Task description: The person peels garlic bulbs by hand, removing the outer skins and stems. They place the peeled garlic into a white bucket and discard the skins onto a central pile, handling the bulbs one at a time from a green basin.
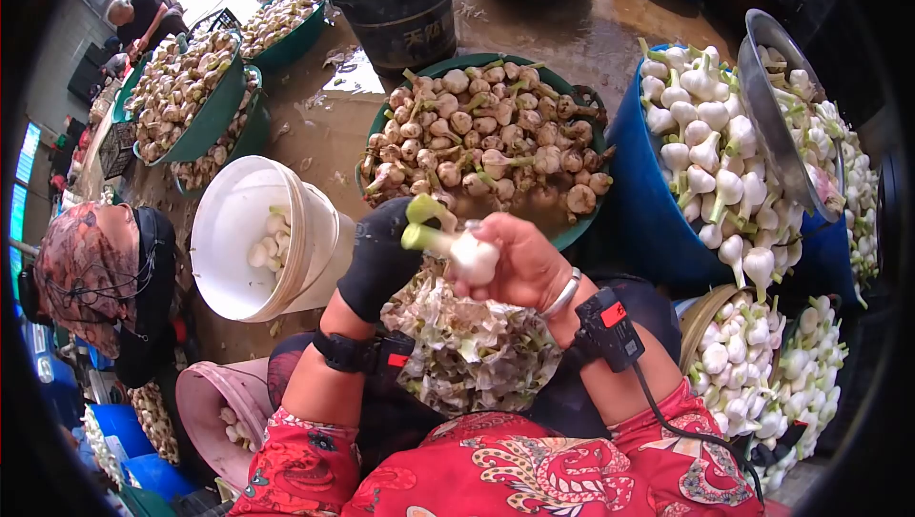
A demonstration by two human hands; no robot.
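Before my chest, my right hand is closed around a white garlic bulb, whose green stem points left. My left hand, in a black glove, is closed at that stem; its fingertips are partly hidden. A pale green strip of peel curls up beside the glove. Below both hands, a heap of papery garlic skins lies on my lap. Just beyond my hands stands a green basin full of brownish, unpeeled garlic bulbs.
A white bucket with a few peeled bulbs stands left, with a pink bucket nearer me. At right, a blue tub brims with white garlic, a metal basin tilted beside it. A dark bucket stands behind. Other people sit left.
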